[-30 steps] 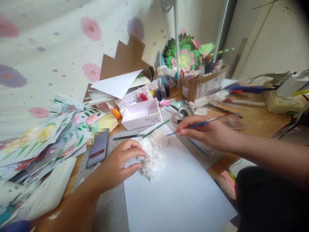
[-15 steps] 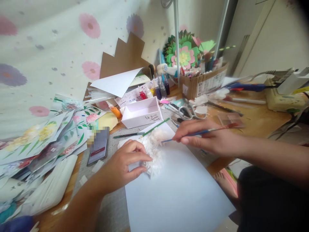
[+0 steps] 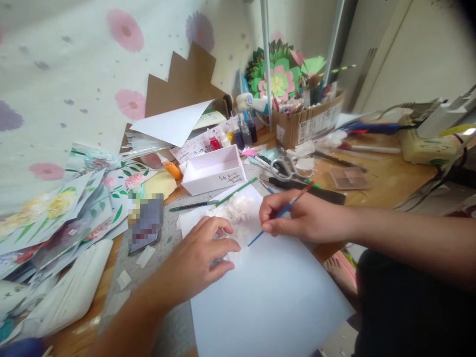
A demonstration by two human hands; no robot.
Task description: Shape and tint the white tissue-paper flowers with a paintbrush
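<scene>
A white, ruffled cluster of petals (image 3: pixel 238 210) lies on a large white sheet of paper (image 3: pixel 256 307), partly covered by my left hand. My left hand (image 3: pixel 208 255) rests over it with the fingers bent and apart, fingertips at the petals' edge. Between the fingers and thumb of my right hand (image 3: pixel 293 215) is a slim blue paintbrush (image 3: pixel 284 210). Its thin pointed end reaches down-left to the right edge of the petals, while the reddish-brown end points up-right. Whether that point touches the petals I cannot tell. Behind the cluster lies a green pencil (image 3: pixel 236 192).
A white open box (image 3: pixel 213 171), small dye bottles (image 3: pixel 238 136) and scissors (image 3: pixel 286 166) stand or lie behind the paper. At left are a phone (image 3: pixel 147 223) and painted flower sheets (image 3: pixel 55 213). A cardboard box of tools (image 3: pixel 308 124) and a blue glue gun (image 3: pixel 375 128) are at right.
The paintbrush has tilted more steeply, and its pointed end has moved down along the petals' right side. My left hand has shifted slightly over the petals. The camera view has moved a little.
</scene>
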